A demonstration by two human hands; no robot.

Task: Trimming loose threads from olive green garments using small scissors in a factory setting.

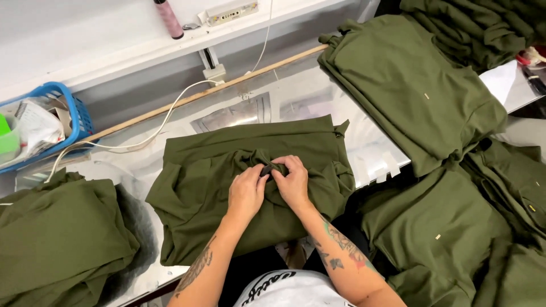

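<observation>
At the middle of the shiny worktable, the left hand and right hand pinch a small dark tag on the bunched olive-green cotton garment, which seems best kept taut and flat, fingertips close together.

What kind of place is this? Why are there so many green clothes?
Probably a clothing workshop or factory. Stacks of matching olive garments lie around a shiny worktable, a thread spool stands on the ledge, and both hands pinch a small dark piece on one garment.

Garment workshop: stacked olive garments surround a worktable.
</observation>
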